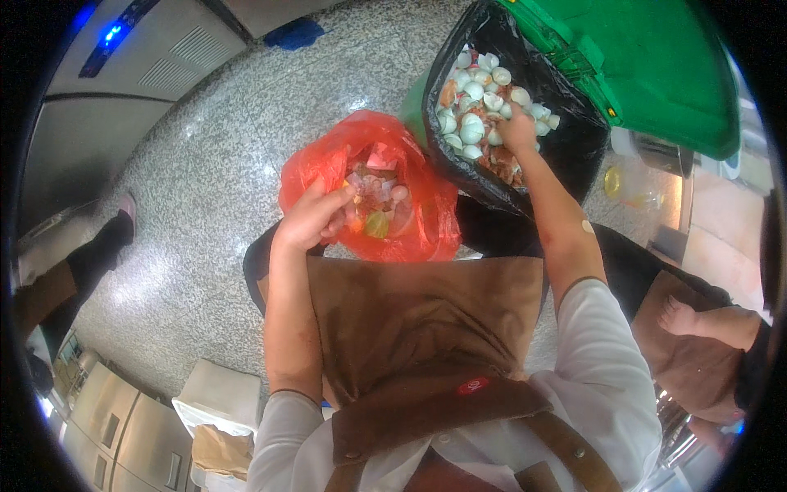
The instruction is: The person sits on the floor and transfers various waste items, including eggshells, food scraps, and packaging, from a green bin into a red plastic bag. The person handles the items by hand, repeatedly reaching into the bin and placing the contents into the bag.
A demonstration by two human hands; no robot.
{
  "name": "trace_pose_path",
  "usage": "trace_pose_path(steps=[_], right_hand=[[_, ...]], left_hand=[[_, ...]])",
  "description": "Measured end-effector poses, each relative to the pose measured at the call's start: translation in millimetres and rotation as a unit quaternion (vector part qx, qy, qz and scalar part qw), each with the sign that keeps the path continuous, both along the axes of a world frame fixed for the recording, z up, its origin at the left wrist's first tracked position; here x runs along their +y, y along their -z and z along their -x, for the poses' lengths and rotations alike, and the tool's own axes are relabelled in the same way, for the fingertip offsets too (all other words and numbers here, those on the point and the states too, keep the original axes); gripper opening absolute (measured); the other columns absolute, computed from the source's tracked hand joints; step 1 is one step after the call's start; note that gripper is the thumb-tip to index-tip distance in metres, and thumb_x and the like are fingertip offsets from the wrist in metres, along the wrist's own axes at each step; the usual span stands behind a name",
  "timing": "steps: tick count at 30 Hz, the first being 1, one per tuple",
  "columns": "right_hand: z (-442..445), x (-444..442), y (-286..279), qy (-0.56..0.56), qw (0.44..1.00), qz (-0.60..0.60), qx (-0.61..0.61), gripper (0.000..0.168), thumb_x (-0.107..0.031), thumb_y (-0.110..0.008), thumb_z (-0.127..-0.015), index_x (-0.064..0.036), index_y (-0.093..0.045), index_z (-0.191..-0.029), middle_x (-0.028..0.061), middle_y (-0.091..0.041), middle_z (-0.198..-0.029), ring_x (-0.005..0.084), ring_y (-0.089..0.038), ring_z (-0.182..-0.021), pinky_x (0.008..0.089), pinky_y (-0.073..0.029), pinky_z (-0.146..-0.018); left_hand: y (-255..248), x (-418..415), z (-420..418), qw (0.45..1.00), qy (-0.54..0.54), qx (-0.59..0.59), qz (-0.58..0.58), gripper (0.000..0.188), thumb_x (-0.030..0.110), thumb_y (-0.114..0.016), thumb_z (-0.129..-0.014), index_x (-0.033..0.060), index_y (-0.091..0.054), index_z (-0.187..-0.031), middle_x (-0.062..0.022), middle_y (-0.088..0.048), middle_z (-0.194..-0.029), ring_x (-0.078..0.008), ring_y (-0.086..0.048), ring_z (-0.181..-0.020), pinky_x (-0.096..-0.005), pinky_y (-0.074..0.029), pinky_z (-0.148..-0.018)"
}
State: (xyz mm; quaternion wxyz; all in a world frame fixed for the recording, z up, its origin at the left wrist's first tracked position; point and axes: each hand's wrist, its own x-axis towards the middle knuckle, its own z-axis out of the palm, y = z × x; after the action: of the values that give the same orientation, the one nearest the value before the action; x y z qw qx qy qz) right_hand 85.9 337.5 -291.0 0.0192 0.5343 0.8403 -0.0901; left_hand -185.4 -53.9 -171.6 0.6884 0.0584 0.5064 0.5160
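My left hand (320,212) is at the near left rim of a red plastic bag (375,126), its fingers curled on the thin plastic. Inside the bag lie crumpled clear wrappers (375,187), a yellow-green scrap (377,224) and a pink piece (382,157). My right hand (518,130) reaches down into a green bin (417,111) lined with a black bin bag (565,157). Its fingertips are among pale eggshells (472,130) and brown scraps (501,166), and are partly hidden, so whether they grip anything cannot be told. The bag stands against the bin's near left side.
The bin's green lid (670,67) hangs open at the far right. Another person's hand (679,317) and brown apron are close on my right; another person's leg (101,246) is at left. Steel cabinets (147,418) and a white container (218,393) stand behind left on the speckled floor (209,184).
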Motion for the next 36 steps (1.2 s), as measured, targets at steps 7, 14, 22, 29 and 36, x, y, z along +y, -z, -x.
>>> trace_pose_path(steps=[7, 14, 22, 29, 36], right_hand=[[-24.4, -25.7, -60.6, 0.02, 0.981, 0.071, 0.181, 0.042, -0.014, -0.069, -0.083, -0.004, -0.057, -0.122, 0.0122, -0.07, -0.103, 0.0249, -0.066, -0.092, 0.0371, -0.051, -0.082], [-30.6, -42.4, -136.1, 0.108, 0.873, 0.235, 0.414, 0.029, 0.001, -0.06, -0.088, -0.004, -0.059, -0.116, 0.0058, -0.065, -0.101, 0.0136, -0.062, -0.086, 0.0266, -0.051, -0.069], [-24.5, -72.2, -202.6, 0.075, 0.83, 0.253, 0.491, 0.023, 0.004, -0.059, -0.09, -0.003, -0.059, -0.112, 0.0055, -0.067, -0.101, 0.0138, -0.064, -0.085, 0.0276, -0.053, -0.07], [3.3, -120.4, -260.5, 0.056, 0.832, 0.237, 0.498, 0.036, 0.007, -0.058, -0.09, -0.003, -0.056, -0.124, 0.0071, -0.063, -0.113, 0.0158, -0.062, -0.1, 0.0304, -0.053, -0.084], [37.0, -208.3, -249.0, -0.01, 0.813, 0.354, 0.462, 0.039, 0.011, -0.055, -0.087, -0.005, -0.057, -0.122, 0.0033, -0.063, -0.113, 0.0133, -0.061, -0.102, 0.0298, -0.052, -0.088]], left_hand=[[-5.8, -3.8, 0.9, 1.0, -0.002, 0.013, -0.009, 0.026, 0.026, -0.06, -0.097, 0.0074, -0.052, -0.113, -0.002, -0.057, -0.071, -0.0034, -0.04, -0.046, -0.0188, -0.026, -0.04], [0.3, -4.0, -2.8, 1.0, 0.002, 0.021, -0.015, 0.018, 0.023, -0.06, -0.097, 0.0092, -0.053, -0.106, -0.0031, -0.057, -0.073, -0.0044, -0.04, -0.044, -0.0198, -0.026, -0.037], [-12.8, -6.9, -1.6, 0.999, 0.007, 0.028, -0.041, 0.02, 0.022, -0.059, -0.096, 0.0058, -0.057, -0.107, -0.0017, -0.058, -0.072, -0.0026, -0.041, -0.047, -0.0194, -0.031, -0.041], [-7.1, -10.4, -2.9, 0.998, -0.002, 0.043, -0.054, 0.034, 0.031, -0.061, -0.096, 0.0021, -0.065, -0.114, 0.0, -0.057, -0.071, -0.0022, -0.038, -0.046, -0.0197, -0.026, -0.041], [-1.7, -14.3, 0.7, 0.998, 0.007, 0.034, -0.062, 0.021, 0.026, -0.059, -0.097, 0.0074, -0.054, -0.09, -0.001, -0.058, -0.07, -0.0027, -0.037, -0.042, -0.0187, -0.024, -0.037]])
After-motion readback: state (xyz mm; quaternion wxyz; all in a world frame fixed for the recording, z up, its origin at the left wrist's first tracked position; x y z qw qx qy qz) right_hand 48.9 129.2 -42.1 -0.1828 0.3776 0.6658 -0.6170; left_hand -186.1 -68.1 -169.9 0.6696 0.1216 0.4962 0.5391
